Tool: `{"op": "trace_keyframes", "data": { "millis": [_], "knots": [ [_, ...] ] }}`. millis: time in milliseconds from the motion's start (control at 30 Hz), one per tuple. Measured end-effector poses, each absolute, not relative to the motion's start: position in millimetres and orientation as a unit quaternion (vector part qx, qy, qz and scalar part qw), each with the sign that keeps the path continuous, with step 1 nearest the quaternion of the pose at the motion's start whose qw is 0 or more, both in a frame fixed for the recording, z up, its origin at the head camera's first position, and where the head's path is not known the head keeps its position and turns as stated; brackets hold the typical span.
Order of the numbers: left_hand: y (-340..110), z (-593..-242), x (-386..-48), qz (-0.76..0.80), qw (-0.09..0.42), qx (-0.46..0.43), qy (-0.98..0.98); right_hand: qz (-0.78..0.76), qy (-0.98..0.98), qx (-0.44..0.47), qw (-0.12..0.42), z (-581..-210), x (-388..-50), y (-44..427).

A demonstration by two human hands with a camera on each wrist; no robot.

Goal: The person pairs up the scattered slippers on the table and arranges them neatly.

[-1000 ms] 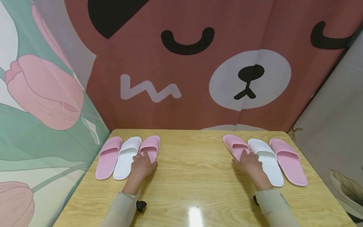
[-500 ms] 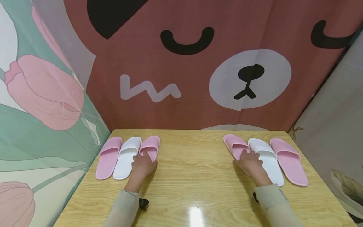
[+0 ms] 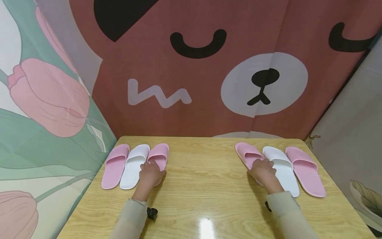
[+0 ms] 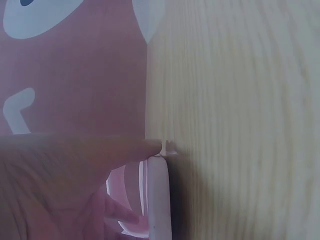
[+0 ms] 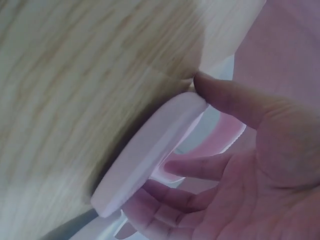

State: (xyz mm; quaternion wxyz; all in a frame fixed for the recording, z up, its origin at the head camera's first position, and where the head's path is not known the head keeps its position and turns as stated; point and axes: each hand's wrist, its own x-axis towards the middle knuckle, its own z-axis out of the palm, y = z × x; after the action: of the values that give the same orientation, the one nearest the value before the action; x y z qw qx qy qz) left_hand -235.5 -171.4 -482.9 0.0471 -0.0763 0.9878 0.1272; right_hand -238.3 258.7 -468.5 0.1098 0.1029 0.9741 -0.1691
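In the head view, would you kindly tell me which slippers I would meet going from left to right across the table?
Outer left pink slipper, left white slipper, inner left pink slipper, inner right pink slipper, right white slipper, outer right pink slipper.

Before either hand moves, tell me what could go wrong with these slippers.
The left hand holds the left inner pink slipper beside the left white slipper, so a sideways slip might knock that askew. The right hand lies close to the right white slipper and could drag it along.
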Motion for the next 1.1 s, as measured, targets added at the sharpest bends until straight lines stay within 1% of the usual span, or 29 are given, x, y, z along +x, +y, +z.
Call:
{"op": "trace_keyframes", "data": {
  "millis": [200, 467, 633, 833, 1100],
  "knots": [
    [-172, -480, -236, 0.133, 0.054, -0.08, 0.986, -0.173, 0.975, 0.085, 0.111, -467, -238, 263],
    [-172, -475, -234, 0.128, 0.059, -0.056, 0.988, -0.168, 0.975, 0.083, 0.124, -468, -240, 263],
    [-176, -477, -234, 0.142, 0.056, -0.049, 0.987, -0.165, 0.977, 0.061, 0.123, -468, -241, 266],
    [-179, -481, -236, 0.146, 0.049, -0.042, 0.987, -0.157, 0.979, 0.051, 0.123, -470, -240, 269],
    [-181, -485, -237, 0.137, 0.024, -0.033, 0.99, -0.145, 0.981, 0.054, 0.116, -470, -241, 268]
  ]
}}
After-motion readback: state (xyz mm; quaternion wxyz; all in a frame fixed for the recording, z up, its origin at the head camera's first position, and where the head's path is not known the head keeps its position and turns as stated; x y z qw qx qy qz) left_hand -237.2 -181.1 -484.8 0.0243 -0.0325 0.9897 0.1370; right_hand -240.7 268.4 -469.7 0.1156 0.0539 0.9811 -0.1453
